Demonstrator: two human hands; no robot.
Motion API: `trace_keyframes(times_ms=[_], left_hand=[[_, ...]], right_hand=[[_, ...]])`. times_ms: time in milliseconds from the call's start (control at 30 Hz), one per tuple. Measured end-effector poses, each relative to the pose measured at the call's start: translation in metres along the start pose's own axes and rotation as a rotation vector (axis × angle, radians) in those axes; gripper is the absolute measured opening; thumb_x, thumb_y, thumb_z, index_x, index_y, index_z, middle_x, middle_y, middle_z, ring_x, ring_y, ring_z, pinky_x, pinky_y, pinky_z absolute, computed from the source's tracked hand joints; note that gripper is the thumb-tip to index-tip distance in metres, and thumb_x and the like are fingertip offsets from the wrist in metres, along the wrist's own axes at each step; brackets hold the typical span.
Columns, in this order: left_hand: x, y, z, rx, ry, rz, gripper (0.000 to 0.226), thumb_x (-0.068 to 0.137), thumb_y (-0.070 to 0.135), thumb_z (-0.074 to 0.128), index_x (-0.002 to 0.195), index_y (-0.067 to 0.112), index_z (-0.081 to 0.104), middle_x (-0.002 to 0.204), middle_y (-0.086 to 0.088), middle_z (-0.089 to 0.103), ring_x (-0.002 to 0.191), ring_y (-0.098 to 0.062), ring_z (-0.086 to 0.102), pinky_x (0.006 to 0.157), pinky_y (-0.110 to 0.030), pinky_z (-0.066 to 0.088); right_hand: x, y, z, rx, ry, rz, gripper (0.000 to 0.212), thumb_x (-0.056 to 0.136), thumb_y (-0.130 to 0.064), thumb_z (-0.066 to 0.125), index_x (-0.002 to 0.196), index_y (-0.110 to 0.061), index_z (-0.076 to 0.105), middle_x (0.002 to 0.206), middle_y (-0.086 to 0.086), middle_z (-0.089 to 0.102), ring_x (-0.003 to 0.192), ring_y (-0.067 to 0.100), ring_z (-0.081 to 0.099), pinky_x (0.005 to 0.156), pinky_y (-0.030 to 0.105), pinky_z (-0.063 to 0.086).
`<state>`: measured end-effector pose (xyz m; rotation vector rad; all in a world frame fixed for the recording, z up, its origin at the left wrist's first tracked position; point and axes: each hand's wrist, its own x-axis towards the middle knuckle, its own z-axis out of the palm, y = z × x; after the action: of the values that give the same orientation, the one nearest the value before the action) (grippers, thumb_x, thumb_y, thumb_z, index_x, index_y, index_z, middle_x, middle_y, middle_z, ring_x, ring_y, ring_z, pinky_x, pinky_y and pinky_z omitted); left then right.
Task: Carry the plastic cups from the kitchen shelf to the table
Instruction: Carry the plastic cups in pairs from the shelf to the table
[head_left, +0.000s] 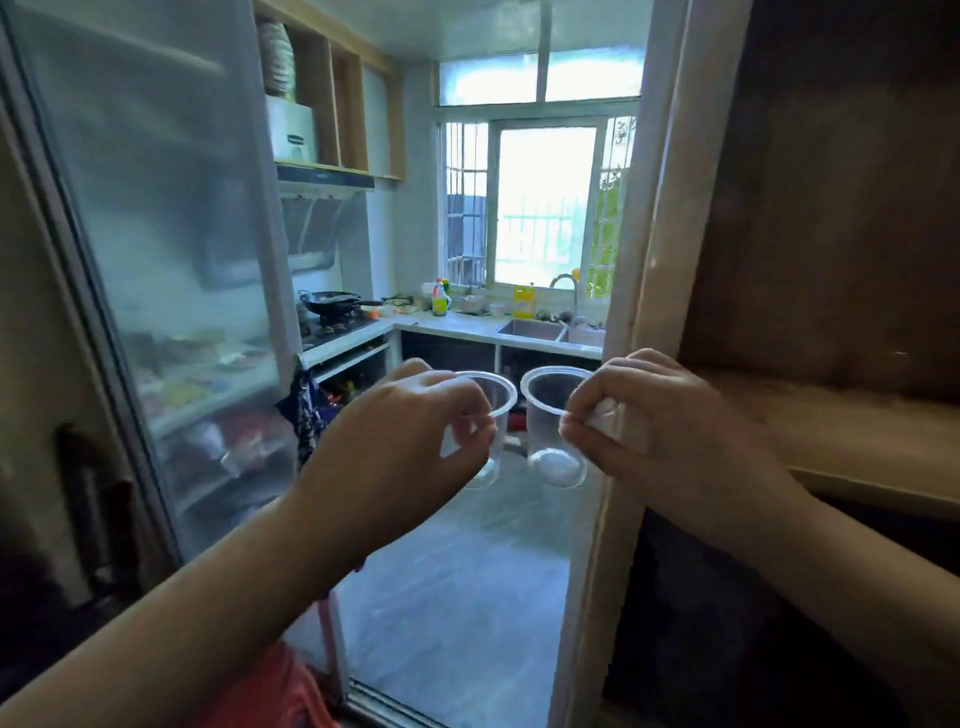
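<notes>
Two clear plastic cups hang upright in front of me at chest height, side by side and nearly touching. My left hand (410, 447) pinches the rim of the left cup (496, 400); much of that cup is hidden behind the fingers. My right hand (660, 431) pinches the rim of the right cup (550, 436) and also has a crumpled bit of clear plastic wrap (610, 423) bunched in its fingers. Both cups look empty.
I stand at a kitchen doorway. A frosted sliding door (156, 260) is on the left, a wooden shelf unit (841, 431) close on the right. Beyond lie a grey floor (457, 597), a stove with a wok (332, 304) and a sink counter (535, 330) under the window.
</notes>
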<state>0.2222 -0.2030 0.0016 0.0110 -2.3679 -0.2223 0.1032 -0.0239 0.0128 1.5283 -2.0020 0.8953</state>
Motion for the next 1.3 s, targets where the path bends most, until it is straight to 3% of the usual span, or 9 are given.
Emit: trace_keyframes(times_ms=[100,333,500,633,733,833,900,1000,1300], left_hand=[[-0.029,-0.036,-0.035,0.073,0.002,-0.097,0.019,0.079,0.039,0.050,0.074,0.025,0.062,0.073,0.014,0.062,0.079,-0.009,0.052,0.066,-0.029,0.044],[-0.128,-0.128,-0.142,0.257,-0.016,-0.276,0.027,0.077,0.043,0.045,0.077,0.023,0.062,0.071,0.011,0.060,0.077,-0.011,0.049,0.069,-0.028,0.040],[-0.222,-0.166,-0.218,0.430,0.046,-0.503,0.013,0.081,0.032,0.054,0.077,0.021,0.060,0.067,0.014,0.053,0.073,-0.005,0.044,0.060,-0.024,0.039],[-0.285,-0.181,-0.272,0.566,0.066,-0.674,0.007,0.083,0.025,0.058,0.078,0.021,0.060,0.068,0.017,0.051,0.077,-0.003,0.043,0.060,-0.015,0.035],[-0.327,-0.194,-0.304,0.663,0.095,-0.795,0.007,0.084,0.022,0.059,0.078,0.021,0.060,0.071,0.015,0.051,0.078,-0.004,0.043,0.059,-0.013,0.035],[-0.365,-0.210,-0.327,0.731,0.094,-0.889,0.008,0.085,0.025,0.058,0.078,0.024,0.059,0.071,0.015,0.052,0.078,-0.004,0.044,0.060,-0.016,0.038],[-0.385,-0.225,-0.338,0.751,0.094,-0.935,0.008,0.085,0.025,0.058,0.077,0.024,0.059,0.073,0.013,0.056,0.079,-0.005,0.046,0.062,-0.025,0.043],[-0.408,-0.255,-0.350,0.785,0.121,-0.978,0.007,0.083,0.023,0.058,0.077,0.022,0.061,0.073,0.010,0.058,0.080,-0.009,0.048,0.064,-0.026,0.042],[-0.453,-0.411,-0.377,0.786,0.082,-1.049,0.004,0.084,0.020,0.060,0.081,0.020,0.062,0.075,0.008,0.060,0.079,-0.010,0.051,0.061,-0.026,0.043]], right_hand=[[0.029,-0.034,0.040,0.060,-0.030,-0.077,0.006,0.080,-0.027,0.067,0.077,-0.022,0.064,0.077,-0.021,0.059,0.082,0.007,0.054,0.070,0.013,0.040],[0.093,-0.142,0.167,0.271,-0.089,-0.279,0.006,0.080,-0.026,0.068,0.079,-0.020,0.067,0.081,-0.015,0.064,0.085,0.012,0.058,0.077,0.025,0.046],[0.122,-0.242,0.254,0.433,-0.179,-0.430,0.005,0.079,-0.025,0.069,0.082,-0.022,0.067,0.083,-0.019,0.062,0.089,0.008,0.055,0.079,0.022,0.043],[0.138,-0.316,0.306,0.570,-0.215,-0.537,0.007,0.078,-0.022,0.069,0.085,-0.024,0.067,0.078,-0.031,0.049,0.084,0.003,0.050,0.076,0.006,0.036],[0.148,-0.365,0.345,0.637,-0.259,-0.600,0.005,0.079,-0.027,0.069,0.081,-0.023,0.065,0.075,-0.029,0.048,0.081,0.003,0.049,0.072,0.006,0.034],[0.156,-0.407,0.383,0.688,-0.302,-0.657,0.005,0.079,-0.027,0.068,0.083,-0.026,0.065,0.078,-0.021,0.057,0.084,0.001,0.048,0.073,0.007,0.034],[0.160,-0.432,0.410,0.725,-0.347,-0.699,0.004,0.080,-0.028,0.067,0.083,-0.027,0.065,0.081,-0.017,0.060,0.086,0.006,0.052,0.075,0.017,0.039],[0.169,-0.461,0.453,0.750,-0.407,-0.749,0.003,0.081,-0.033,0.064,0.083,-0.031,0.065,0.080,-0.019,0.059,0.086,0.007,0.053,0.075,0.027,0.044],[0.229,-0.534,0.599,0.781,-0.511,-0.764,0.007,0.081,-0.031,0.066,0.088,-0.029,0.068,0.086,-0.015,0.064,0.091,0.006,0.053,0.077,0.024,0.046]])
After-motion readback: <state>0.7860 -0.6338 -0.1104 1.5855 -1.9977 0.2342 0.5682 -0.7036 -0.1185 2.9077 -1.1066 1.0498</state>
